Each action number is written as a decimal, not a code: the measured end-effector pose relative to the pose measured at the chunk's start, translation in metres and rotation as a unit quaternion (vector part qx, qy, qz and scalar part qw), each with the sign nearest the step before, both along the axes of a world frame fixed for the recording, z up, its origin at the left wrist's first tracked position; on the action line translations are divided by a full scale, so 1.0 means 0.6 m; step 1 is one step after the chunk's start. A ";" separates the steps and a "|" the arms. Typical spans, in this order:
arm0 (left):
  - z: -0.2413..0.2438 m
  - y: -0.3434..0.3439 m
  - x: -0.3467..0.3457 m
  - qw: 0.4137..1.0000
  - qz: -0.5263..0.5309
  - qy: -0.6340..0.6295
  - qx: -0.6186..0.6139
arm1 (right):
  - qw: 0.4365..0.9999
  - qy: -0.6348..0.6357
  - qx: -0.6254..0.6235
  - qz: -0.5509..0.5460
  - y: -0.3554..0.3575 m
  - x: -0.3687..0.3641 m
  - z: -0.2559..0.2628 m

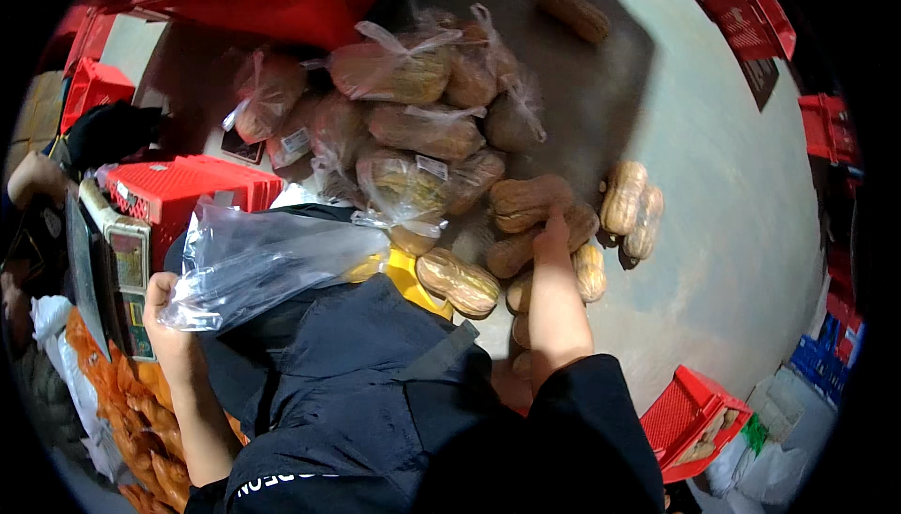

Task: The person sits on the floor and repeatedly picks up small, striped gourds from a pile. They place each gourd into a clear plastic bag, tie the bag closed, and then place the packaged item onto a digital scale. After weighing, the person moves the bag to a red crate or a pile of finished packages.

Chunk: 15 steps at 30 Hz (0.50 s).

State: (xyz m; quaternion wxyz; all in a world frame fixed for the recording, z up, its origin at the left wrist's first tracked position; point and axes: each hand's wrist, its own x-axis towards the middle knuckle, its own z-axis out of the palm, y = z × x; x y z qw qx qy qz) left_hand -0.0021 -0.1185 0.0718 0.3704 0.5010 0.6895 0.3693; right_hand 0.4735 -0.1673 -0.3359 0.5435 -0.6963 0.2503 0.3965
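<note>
My left hand (166,306) grips the edge of a clear plastic bag (274,260), which lies slack across my lap. In front of me, my right hand (555,222) reaches into a group of loose butternut-type squashes. It touches a ribbed tan squash (521,205); my fingers are partly hidden, so the grip is unclear. A striped squash (459,281) rests nearer to me, beside a yellow plastic object (408,278). Beyond these, several squashes in knotted clear bags are piled up, among them a labelled bagged squash (405,179) and a bagged squash (426,132) behind it.
Two squashes (637,208) lie on the concrete floor (732,246) to the right; another squash (574,13) is farther off. At left stand a scale (130,267), an upturned red crate (183,186) and orange net sacks (141,415). Another person's hand (35,179) shows at far left.
</note>
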 end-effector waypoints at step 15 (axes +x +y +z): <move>0.032 -0.032 0.010 0.999 0.040 -0.006 0.027 | 0.672 -0.172 -0.439 0.571 0.155 0.026 -0.013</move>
